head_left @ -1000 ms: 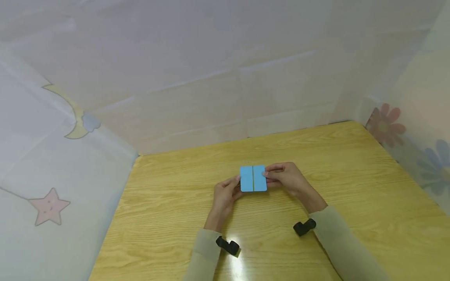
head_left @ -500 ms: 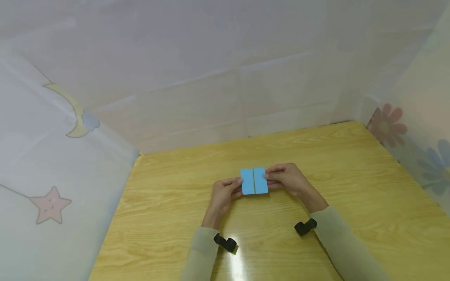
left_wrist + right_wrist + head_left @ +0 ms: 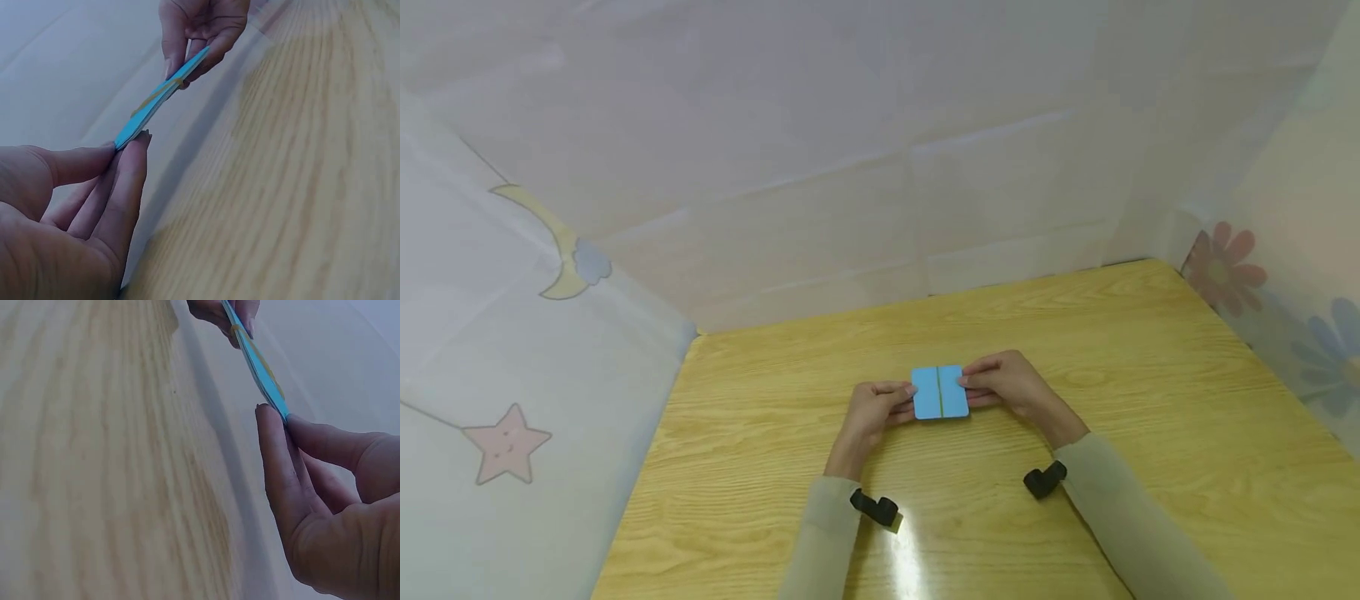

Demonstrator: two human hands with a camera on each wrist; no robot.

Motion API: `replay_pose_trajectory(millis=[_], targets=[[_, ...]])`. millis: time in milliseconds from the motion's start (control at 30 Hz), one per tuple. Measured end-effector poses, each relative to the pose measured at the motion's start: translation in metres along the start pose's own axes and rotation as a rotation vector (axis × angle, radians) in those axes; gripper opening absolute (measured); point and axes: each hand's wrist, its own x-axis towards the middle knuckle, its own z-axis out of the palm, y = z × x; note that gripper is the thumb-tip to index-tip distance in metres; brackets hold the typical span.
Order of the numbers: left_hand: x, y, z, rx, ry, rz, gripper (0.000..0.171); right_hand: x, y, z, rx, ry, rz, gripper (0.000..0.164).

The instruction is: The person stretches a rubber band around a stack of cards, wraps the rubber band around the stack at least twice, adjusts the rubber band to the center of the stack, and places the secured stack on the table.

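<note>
A thin stack of light blue cards [image 3: 927, 393] with rounded corners is held up between both hands. Around its middle runs a tan rubber band [image 3: 939, 392], also visible as a band [image 3: 153, 99] in the left wrist view. My left hand [image 3: 871, 410] pinches the left edge, thumb on top and fingers beneath. At the opposite edge my right hand [image 3: 1011, 383] pinches the stack the same way. Both wrist views show the stack [image 3: 259, 365] nearly edge-on, with several layers along its side. The fingers under it are partly hidden in the head view.
Beneath the hands is a wood-grain table [image 3: 760, 433]. Pale cloth walls enclose its back and sides, printed with a moon [image 3: 561, 250], a star [image 3: 507, 444] and flowers [image 3: 1223, 268]. Black wrist devices [image 3: 875, 507] sit at both sleeve cuffs.
Both hands and the banded stack have moved slightly down in the head view, toward the body. The pinch at each edge looks the same throughout.
</note>
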Motion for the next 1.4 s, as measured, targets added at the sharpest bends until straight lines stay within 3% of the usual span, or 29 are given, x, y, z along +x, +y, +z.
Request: replay_pose_trajectory(millis=[400, 700, 1233, 1400], targets=[[0.012, 0.01, -0.01, 0.111, 0.019, -0.017, 0.02, 0.023, -0.012, 0.004, -0.1, -0.016, 0.047, 0.035], [0.024, 0.019, -0.01, 0.225, 0.021, -0.009, 0.017, 0.04, -0.015, 0.001, -0.215, -0.002, 0.058, 0.027], [0.036, 0.023, -0.015, 0.337, -0.07, -0.083, 0.013, 0.045, -0.011, 0.006, -0.318, 0.015, 0.099, 0.018], [0.038, 0.028, -0.014, 0.368, -0.063, -0.1, 0.011, 0.045, -0.016, 0.006, -0.382, 0.006, 0.084, 0.019]])
